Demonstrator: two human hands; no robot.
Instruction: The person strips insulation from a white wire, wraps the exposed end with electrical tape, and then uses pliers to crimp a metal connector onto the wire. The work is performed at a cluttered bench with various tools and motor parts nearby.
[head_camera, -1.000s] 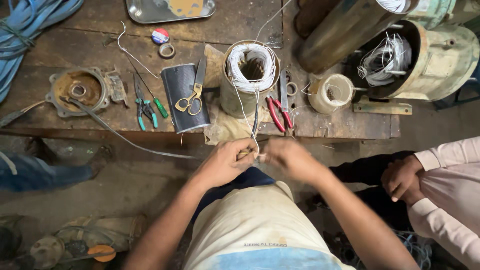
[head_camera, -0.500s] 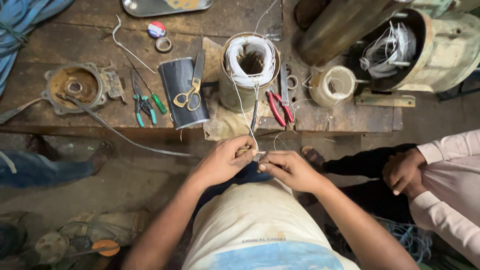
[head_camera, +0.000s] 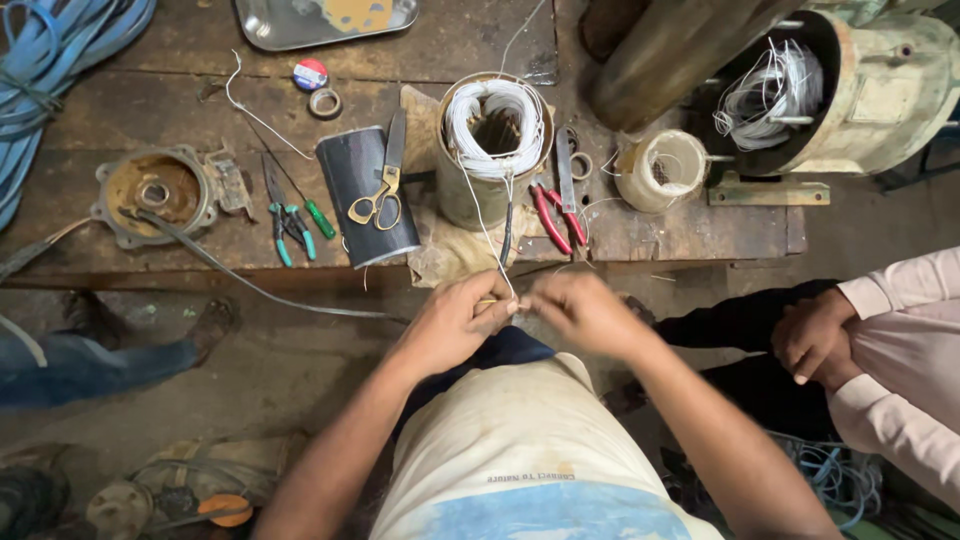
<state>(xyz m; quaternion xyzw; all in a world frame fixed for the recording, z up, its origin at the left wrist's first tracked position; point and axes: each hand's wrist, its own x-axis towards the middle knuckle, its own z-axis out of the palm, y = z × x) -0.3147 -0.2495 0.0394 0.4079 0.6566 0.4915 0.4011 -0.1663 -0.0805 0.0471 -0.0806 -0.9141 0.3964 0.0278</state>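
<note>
White wire (head_camera: 487, 235) runs down from the wound stator (head_camera: 493, 150) to the point where the person's two hands meet, just off the bench's near edge. The left hand (head_camera: 455, 322) is closed in a narrow pinch on the wire's end, thumb against forefinger; the right hand (head_camera: 583, 312) is curled shut close beside it, fingertips almost touching the left's, though its blur hides whether it grips the same strand or a small piece at its tip. Judging by this, the step in hand looks like fine work on the lead end, twisting or stripping it, and the next move would call for steady tension so the thin strand neither kinks nor slips from the pinch. Straight above the grip stands the stator on a scrap of cloth, with red-handled pliers (head_camera: 558, 215) just right of the wire and a black cylinder (head_camera: 366, 196) carrying brass-handled scissors (head_camera: 382, 186) to its left. Farther left lie green-handled pliers (head_camera: 290, 218) and a rusty round housing (head_camera: 155, 190) on the wooden bench (head_camera: 90, 120). Well to the right of the grip, another person's clasped hands (head_camera: 815, 335) rest apart from the work.
</note>
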